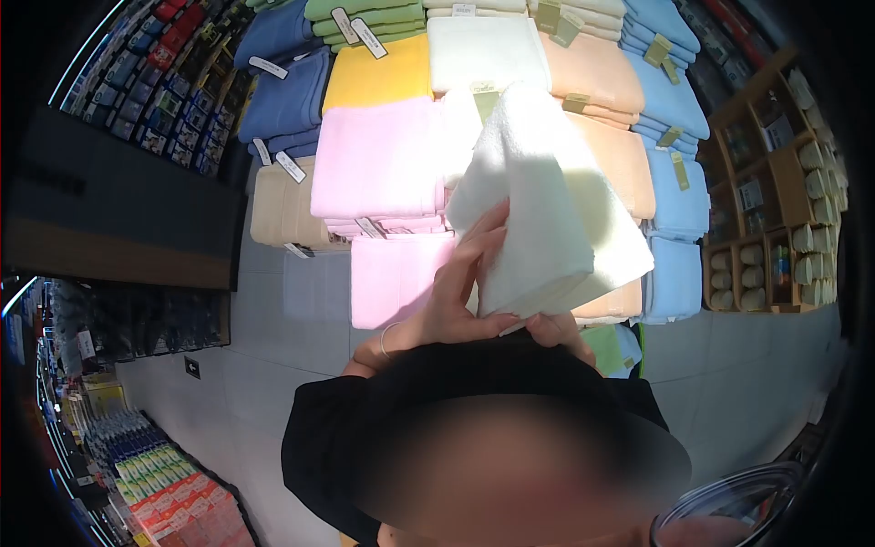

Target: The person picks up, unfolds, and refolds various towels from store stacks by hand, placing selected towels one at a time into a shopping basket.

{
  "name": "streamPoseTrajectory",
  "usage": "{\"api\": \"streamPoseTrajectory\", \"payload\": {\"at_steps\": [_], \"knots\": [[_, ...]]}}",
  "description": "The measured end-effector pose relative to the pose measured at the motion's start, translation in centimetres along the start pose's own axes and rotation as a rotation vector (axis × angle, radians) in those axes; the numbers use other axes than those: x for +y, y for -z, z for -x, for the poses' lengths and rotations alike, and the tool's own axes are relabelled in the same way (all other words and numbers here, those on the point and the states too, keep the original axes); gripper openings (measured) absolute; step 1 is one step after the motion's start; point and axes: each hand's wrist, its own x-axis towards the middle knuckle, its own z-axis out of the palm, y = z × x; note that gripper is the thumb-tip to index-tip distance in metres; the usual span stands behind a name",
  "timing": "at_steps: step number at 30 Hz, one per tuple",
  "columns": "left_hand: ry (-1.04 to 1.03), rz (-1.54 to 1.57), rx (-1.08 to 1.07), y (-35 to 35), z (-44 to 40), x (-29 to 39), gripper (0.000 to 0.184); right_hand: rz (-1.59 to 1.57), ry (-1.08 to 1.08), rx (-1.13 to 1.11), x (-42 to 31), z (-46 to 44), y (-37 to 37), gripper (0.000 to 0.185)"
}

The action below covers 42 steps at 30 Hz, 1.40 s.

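A folded white towel [538,219] is held up in front of my chest, its upper part bent over into a peak. My left hand [469,269] grips its left side, fingers spread over the fold and thumb at the lower edge; a thin band circles that wrist. At the bottom corner, my right hand [551,329] pinches the towel with the thumb in sight, while most of its fingers are hidden. Just behind lie stacked pink towels [378,159], peach towels [615,164] and another white towel [488,53].
Blue towels [670,196], a yellow towel [378,73], dark blue towels [284,98] and beige towels [292,202] fill the display, many with tags. A wooden shelf [775,191] with cups stands right. Packaged goods [182,497] sit lower left. Grey tiled floor [273,337] surrounds the display.
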Motion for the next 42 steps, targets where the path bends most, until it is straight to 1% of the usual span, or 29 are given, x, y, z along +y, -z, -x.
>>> {"api": "streamPoseTrajectory", "payload": {"at_steps": [3, 6, 7, 9, 10, 11, 12, 14, 15, 17, 18, 19, 21, 22, 25, 28, 31, 34, 37, 38, 40, 42], "knots": [[-0.008, 0.003, 0.035, -0.4, -0.2, 0.4, 0.075, -0.039, 0.108, 0.218, 0.2, -0.4, -0.5, 0.067], [-0.011, -0.037, 0.1, 0.0, 0.4, 0.3, 0.066, -0.366, 0.055, 0.431, 2.0, -0.1, -0.5, 0.066], [0.001, -0.015, 0.152, 0.3, 0.8, 0.1, 0.061, -0.467, 0.089, 0.487, 1.9, -0.1, -0.5, 0.066], [0.076, -0.115, 0.263, 2.2, 3.0, -1.8, 0.042, -0.661, 0.168, 0.598, 1.3, -0.8, 0.2, 0.065], [0.118, -0.161, 0.316, 3.2, 4.1, -2.7, 0.034, -0.658, 0.187, 0.699, 1.4, -1.0, 1.1, 0.063], [0.196, -0.258, 0.344, 4.5, 5.4, -2.4, 0.03, -0.826, 0.38, 0.631, 1.8, -1.0, 2.5, 0.06], [0.111, -0.225, 0.444, 5.1, 4.8, -1.5, 0.027, -0.991, 0.575, 0.55, 2.0, -0.8, 4.2, 0.058], [0.123, -0.122, 0.62, 5.9, 3.0, 1.1, 0.026, -0.917, 0.561, 0.623, 0.1, -0.1, 6.7, 0.057], [0.196, 0.014, 0.652, 6.4, 2.9, 0.9, 0.027, -0.88, 0.55, 0.66, -0.5, 0.3, 7.8, 0.056], [0.342, 0.289, 0.714, 7.5, 2.7, -0.3, 0.028, -0.765, 0.398, 0.77, 1.9, 1.2, 10.1, 0.053], [0.408, 0.415, 0.831, 7.2, 3.0, -1.6, 0.028, -0.707, 0.315, 0.824, 3.0, 1.4, 10.6, 0.051], [0.475, 0.424, 0.836, 7.5, 3.3, -3.2, 0.027, -0.615, 0.18, 0.809, 3.5, 0.9, 11.1, 0.045], [0.622, 0.443, 0.845, 8.3, 4.9, -6.4, 0.024, -0.508, -0.135, 0.948, 5.2, 0.1, 11.2, 0.04], [0.617, 0.429, 0.716, 8.8, 5.7, -6.6, 0.024, -0.475, -0.26, 1.036, 5.4, -0.2, 10.7, 0.039], [0.686, 0.435, 0.832, 7.6, 5.7, -5.6, 0.023, -0.552, -0.228, 1.071, 6.2, 0.9, 9.9, 0.041], [0.73, 0.474, 0.86, 7.7, 5.3, -4.4, 0.021, -0.561, -0.162, 1.068, 5.6, 1.3, 9.6, 0.043], [0.604, 0.298, 0.772, 8.2, 4.8, -3.3, 0.017, -0.518, -0.002, 1.016, 4.0, 1.3, 10.4, 0.041], [0.374, 0.066, 0.612, 8.9, 3.3, -1.3, 0.016, -0.415, 0.199, 0.921, 2.8, 1.2, 11.6, 0.043], [0.228, -0.059, 0.591, 9.4, 1.7, 0.2, 0.014, -0.364, 0.346, 0.883, 0.9, -0.4, 11.9, 0.043], [0.199, -0.082, 0.616, 9.4, 1.1, 0.3, 0.016, -0.406, 0.314, 0.888, 0.5, -1.3, 11.9, 0.043], [0.279, -0.106, 0.674, 9.5, -0.1, -0.5, 0.016, -0.487, 0.249, 0.896, -0.1, -3.1, 12.1, 0.042], [0.39, -0.075, 0.722, 10.6, -0.2, -2.4, 0.017, -0.352, 0.12, 0.971, 0.9, -5.2, 12.5, 0.043]]}}
